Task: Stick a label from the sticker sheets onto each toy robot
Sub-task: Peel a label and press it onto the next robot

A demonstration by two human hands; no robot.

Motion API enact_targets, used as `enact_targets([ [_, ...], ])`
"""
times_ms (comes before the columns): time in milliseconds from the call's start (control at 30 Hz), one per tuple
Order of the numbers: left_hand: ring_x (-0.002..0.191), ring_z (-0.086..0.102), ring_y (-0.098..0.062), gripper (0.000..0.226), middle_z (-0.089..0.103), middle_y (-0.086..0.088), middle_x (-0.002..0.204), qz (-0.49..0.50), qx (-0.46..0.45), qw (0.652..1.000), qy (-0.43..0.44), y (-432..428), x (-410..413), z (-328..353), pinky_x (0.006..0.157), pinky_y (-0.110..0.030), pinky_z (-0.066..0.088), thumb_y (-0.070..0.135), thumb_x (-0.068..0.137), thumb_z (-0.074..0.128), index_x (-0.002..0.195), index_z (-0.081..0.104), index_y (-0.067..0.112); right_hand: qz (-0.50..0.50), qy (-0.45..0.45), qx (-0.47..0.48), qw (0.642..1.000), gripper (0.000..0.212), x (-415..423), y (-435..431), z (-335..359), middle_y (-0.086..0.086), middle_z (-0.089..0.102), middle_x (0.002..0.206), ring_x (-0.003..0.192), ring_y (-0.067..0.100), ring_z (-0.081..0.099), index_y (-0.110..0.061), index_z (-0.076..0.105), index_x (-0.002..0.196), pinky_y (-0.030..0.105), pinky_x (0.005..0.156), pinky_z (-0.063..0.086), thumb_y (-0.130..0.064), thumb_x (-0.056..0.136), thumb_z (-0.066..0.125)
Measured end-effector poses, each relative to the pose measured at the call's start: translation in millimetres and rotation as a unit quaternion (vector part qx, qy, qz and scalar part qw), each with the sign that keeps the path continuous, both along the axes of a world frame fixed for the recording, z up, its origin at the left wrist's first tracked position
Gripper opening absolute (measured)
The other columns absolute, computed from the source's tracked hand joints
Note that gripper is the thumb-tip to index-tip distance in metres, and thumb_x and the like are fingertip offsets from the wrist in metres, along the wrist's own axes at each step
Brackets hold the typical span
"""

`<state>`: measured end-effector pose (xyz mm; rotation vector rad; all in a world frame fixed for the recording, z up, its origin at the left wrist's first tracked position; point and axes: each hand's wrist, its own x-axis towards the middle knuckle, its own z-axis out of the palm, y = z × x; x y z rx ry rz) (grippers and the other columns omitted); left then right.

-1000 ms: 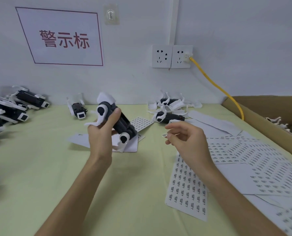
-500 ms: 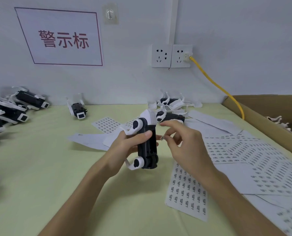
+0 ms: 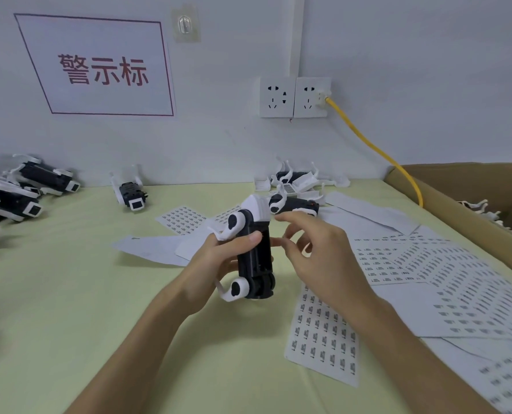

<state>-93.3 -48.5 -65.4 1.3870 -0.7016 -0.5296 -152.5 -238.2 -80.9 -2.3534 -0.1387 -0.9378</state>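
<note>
Two hands meet above the green table. The left hand grips a black-and-white toy robot upright, thumb across its body. The right hand, fingers loosely spread and holding nothing, touches the robot's side. Sticker sheets lie beneath.

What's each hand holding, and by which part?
Left hand grips the toy robot round its black body. Right hand touches the robot's side; whether it holds anything cannot be told.
</note>
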Motion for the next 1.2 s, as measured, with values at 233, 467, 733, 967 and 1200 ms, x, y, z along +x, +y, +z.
enact_targets([
  [233,0.107,0.071,-0.034,0.052,0.077,-0.007,0.116,0.042,-0.012,0.999,0.009,3,1,0,0.085,-0.028,0.058,0.054,0.081,0.067,0.12,0.069,0.02,-0.044,0.034,0.122,0.991,0.03,1,5,2,-0.018,0.064,0.1,0.074,0.002,0.066,-0.034,0.069,0.11,0.012,0.065,0.047,-0.041,0.083,0.081],
  [467,0.11,0.073,-0.027,0.034,0.075,0.001,0.125,0.023,-0.041,0.999,0.027,-3,-4,2,0.085,-0.029,0.059,0.053,0.079,0.067,0.108,0.078,0.038,0.002,0.059,0.31,0.949,0.006,-1,8,7,-0.011,0.074,0.079,0.058,0.012,0.07,-0.026,0.076,0.085,0.021,0.062,0.053,-0.021,0.088,0.078],
  [733,0.116,0.067,-0.039,0.038,0.072,-0.005,0.128,0.016,-0.039,0.999,-0.002,-8,-5,-3,0.1,-0.041,0.057,0.048,0.084,0.066,0.118,0.074,0.032,0.014,0.052,0.379,0.924,0.011,-2,7,9,-0.007,0.077,0.08,0.058,0.011,0.065,-0.022,0.079,0.082,0.021,0.062,0.054,-0.014,0.089,0.075],
  [967,0.115,0.067,-0.039,0.039,0.067,-0.023,0.122,0.029,-0.011,0.999,-0.036,-12,-8,-5,0.108,-0.052,0.051,0.047,0.081,0.07,0.111,0.074,0.022,0.072,0.158,0.532,0.829,0.01,-2,3,8,-0.004,0.067,0.077,0.064,0.01,0.06,-0.021,0.083,0.085,0.024,0.069,0.051,-0.018,0.09,0.074],
  [1200,0.117,0.064,-0.039,0.039,0.067,-0.024,0.118,0.039,0.004,0.997,-0.06,-12,-9,-4,0.111,-0.06,0.044,0.047,0.081,0.071,0.112,0.074,0.023,0.034,0.114,0.496,0.86,0.007,-2,4,9,-0.005,0.071,0.073,0.061,0.01,0.062,-0.018,0.081,0.085,0.025,0.068,0.051,-0.016,0.089,0.077],
])
